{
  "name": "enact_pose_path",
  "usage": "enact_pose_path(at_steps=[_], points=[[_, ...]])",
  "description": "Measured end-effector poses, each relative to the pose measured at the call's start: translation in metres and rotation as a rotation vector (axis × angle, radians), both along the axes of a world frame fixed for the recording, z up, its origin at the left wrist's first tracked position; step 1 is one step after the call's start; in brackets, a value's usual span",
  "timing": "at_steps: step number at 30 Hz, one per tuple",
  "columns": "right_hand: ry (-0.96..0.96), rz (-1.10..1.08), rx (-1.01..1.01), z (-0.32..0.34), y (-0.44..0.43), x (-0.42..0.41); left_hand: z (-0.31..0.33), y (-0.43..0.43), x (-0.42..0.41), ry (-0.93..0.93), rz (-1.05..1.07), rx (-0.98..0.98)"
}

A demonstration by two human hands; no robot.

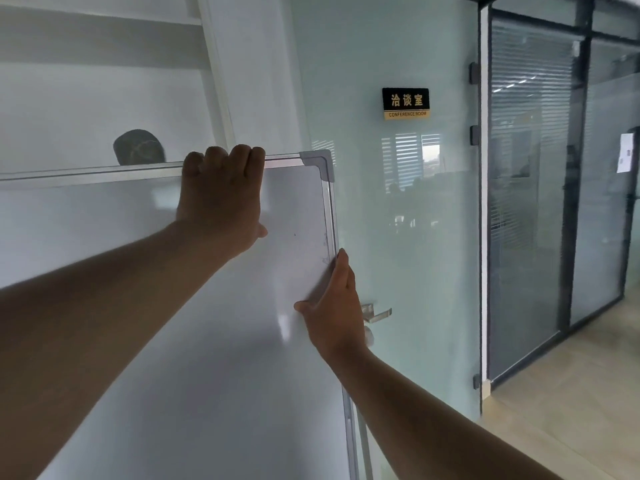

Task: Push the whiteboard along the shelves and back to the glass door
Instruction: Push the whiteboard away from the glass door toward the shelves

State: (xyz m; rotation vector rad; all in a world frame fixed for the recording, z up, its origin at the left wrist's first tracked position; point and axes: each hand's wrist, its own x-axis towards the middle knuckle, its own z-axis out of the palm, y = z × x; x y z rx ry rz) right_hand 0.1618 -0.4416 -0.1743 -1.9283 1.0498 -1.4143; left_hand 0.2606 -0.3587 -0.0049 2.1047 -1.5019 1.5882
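Left hand (221,195) fingers hook the whiteboard (194,341) top edge, right hand (332,306) fingers grip its side (glass door (408,237) behind).

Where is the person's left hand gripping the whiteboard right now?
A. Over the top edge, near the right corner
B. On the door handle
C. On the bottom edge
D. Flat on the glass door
A: the left hand has its fingers curled over the top rail of the whiteboard, just left of the grey corner cap, while the right hand holds the side edge.
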Motion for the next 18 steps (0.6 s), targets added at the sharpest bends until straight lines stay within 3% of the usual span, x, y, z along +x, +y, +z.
enact_pose_path(at_steps=[13, 18], points=[[-0.024, -0.004, -0.020, 0.003, -0.020, 0.027, -0.004, -0.016, 0.022, 0.033, 0.042, 0.009], [-0.089, -0.010, -0.165, 0.029, -0.005, 0.017, -0.008, -0.003, 0.019, 0.090, 0.048, 0.036]])
